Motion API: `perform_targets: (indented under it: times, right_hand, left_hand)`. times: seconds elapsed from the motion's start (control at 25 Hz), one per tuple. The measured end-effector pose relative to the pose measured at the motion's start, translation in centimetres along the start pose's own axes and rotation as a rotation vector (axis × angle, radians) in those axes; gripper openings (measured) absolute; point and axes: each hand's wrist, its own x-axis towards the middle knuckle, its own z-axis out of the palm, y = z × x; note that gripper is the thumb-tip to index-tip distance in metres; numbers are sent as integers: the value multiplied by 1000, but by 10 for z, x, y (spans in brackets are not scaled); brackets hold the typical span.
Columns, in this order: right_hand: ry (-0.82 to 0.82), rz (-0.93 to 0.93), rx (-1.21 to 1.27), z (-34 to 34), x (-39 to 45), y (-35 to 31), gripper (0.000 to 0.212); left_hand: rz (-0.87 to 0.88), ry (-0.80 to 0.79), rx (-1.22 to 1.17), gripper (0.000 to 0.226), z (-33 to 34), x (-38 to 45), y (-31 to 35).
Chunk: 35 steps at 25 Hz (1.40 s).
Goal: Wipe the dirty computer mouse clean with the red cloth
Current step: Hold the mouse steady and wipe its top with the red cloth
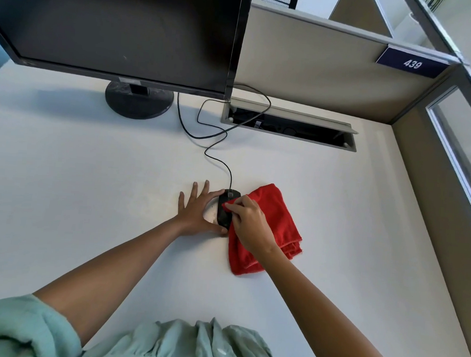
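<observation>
Two hands work together: our left hand (197, 209) lies flat and open beside the black mouse (225, 208) (mid-desk (93, 171)), and our right hand (249, 225) pinches the red cloth (276, 216) onto it.

This is an office, at one person's work spot. A big black computer screen (119, 27) stands on a white surface (65, 183). Low grey walls (303, 61) close the spot in at the back and at the side, like a little booth. A dark blue sign (412, 63) on the wall says 439. A long open slot (289, 123) in the surface holds wires, and a black cord (217, 139) runs out of it to a computer mouse (224, 213).
</observation>
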Motion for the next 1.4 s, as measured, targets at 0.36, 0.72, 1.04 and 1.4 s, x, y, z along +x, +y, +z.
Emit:
perform_targets:
  times: [0.36,0.72,1.04,1.4]
  right_hand:
    - [15,-101,-22,-8,-9,6,33]
    - [-14,-101,-117,5,-10,7,37]
    - [62,-84,-37,2,-15,12,34]
    - [-12,-247,-133,-1,-46,36,36]
  left_hand:
    - [39,8,-10,117,3,-1,-6]
    - [132,-18,13,100,0,-12,-6]
    - [114,-51,13,106,-2,-10,-6]
    - [116,-77,1,107,-1,-9,-12]
